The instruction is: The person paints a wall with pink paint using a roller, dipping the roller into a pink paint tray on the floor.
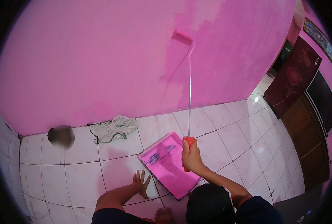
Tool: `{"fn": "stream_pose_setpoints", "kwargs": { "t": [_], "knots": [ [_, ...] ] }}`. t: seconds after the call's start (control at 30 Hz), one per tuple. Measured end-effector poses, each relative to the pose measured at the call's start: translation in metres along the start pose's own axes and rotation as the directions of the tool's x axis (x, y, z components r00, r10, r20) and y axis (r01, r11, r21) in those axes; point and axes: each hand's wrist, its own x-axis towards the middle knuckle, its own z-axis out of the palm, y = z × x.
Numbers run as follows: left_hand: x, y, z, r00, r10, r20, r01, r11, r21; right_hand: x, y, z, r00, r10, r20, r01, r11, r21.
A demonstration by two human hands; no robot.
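My right hand grips the red handle of a long paint roller, whose pink roller head is up against the pink wall, beside a patch of deeper pink paint. Below the handle a paint tray holding pink paint lies on the tiles. My left hand is empty, fingers spread, just left of the tray and over the floor; whether it touches the tiles I cannot tell. A bare foot and a black cap show at the lower edge.
A crumpled pale cloth and a blurred dark round shape lie along the wall's foot. At the right stand a dark red fridge, a black screen and a wooden cabinet. A pale door is at the far left.
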Motion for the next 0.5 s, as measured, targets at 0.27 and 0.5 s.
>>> {"fn": "stream_pose_setpoints", "kwargs": {
  "t": [0.27,0.5],
  "knots": [
    [0.003,-0.002,-0.003,1.0,0.001,0.023,-0.001,1.0,0.026,0.094,-0.11,-0.123,0.976,-0.126,-0.179,0.128,0.992,-0.002],
    [0.008,-0.004,0.003,0.997,0.012,0.082,-0.013,1.0,0.014,0.066,0.007,-0.07,0.978,-0.142,-0.149,0.116,0.978,-0.174]
  ]
}}
